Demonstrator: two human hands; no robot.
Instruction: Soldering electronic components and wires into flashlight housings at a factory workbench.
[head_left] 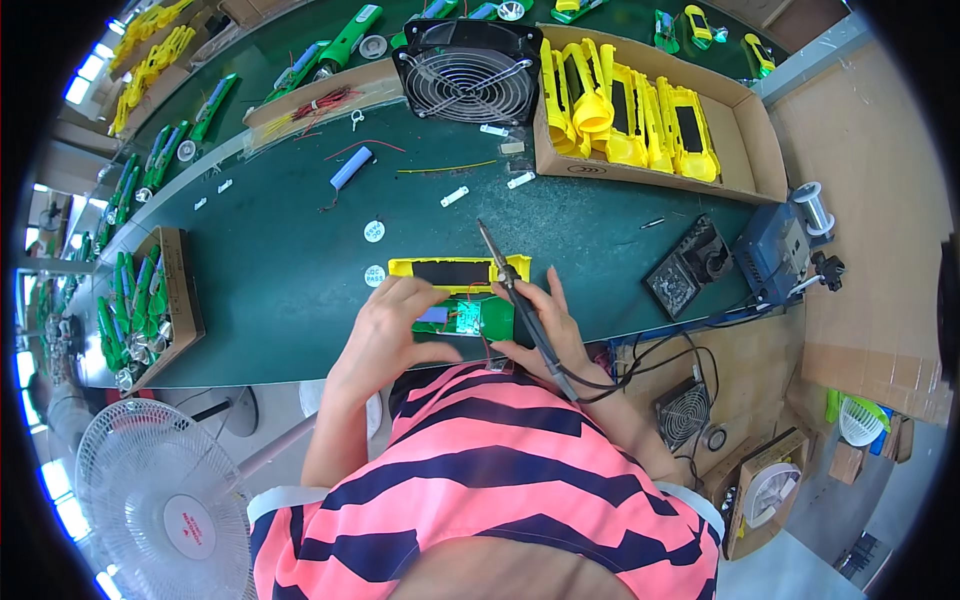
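Note:
In front of me lies an open flashlight body: a yellow half-shell [452, 273] with a dark panel, and nearer me a green half-shell [499, 320] holding a circuit board [468, 318] and a blue-purple battery cell [433, 315]. My left hand [378, 335] is at the left end of the shells, thumb stretched out and apart from the bent fingers, gripping nothing I can make out. A soldering iron [530, 318] slants across my right hand [562, 335], which holds it by the handle, its tip pointing up and away. Thin red wires run near the board.
A cardboard box [660, 178] of yellow shells stands at the far right beside a black fan [470, 75]. Soldering station [770, 255] and iron stand [690, 268] are on the right. At left is a box of green flashlights [175, 330]; a loose battery [350, 167] lies mid-table.

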